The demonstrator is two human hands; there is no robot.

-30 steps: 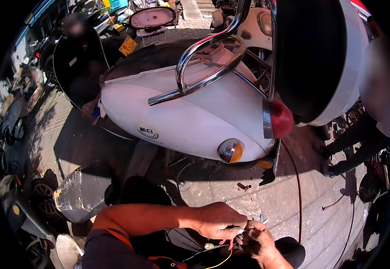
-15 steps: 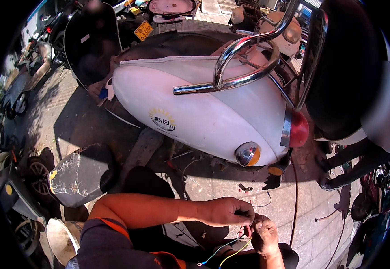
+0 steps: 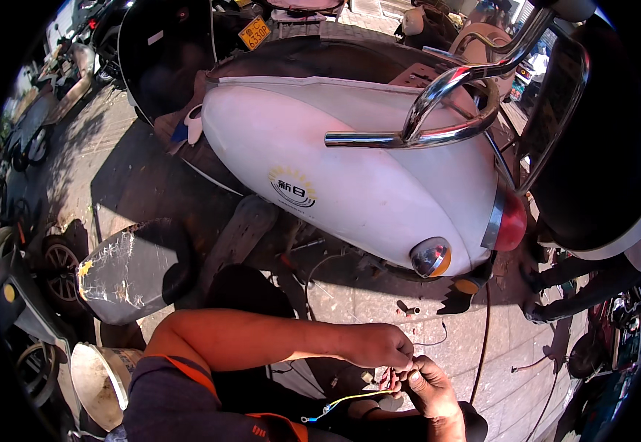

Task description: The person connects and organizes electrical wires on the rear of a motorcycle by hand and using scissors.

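From here, left hand (image 3: pixel 376 346) and right hand (image 3: pixel 432 387) meet, both seemingly pinching thin red and yellow plastic-coated wires (image 3: pixel 389 381); gripping near the ends should steady them

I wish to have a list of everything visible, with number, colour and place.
Scooter body: one, white, centre
Chrome rail: one, silver, over the body
Tail light: one, red, body's right end
Indicator lamps: two, amber and silver, lower right of body
Number plate: one, yellow, upper left
Worn seat: one, black, left
Bucket: one, off-white, lower left
Wires: several, yellow and reddish, at the hands
Hose: one, brown, right ground
Rounded thing: one, black, right; kind unclear
Parked two-wheelers: several, mixed colours, edges
Another person's legs: two, dark, right
Sleeve: one, dark with orange, lower left
Left hand, right hand: one each, bare, lower centre
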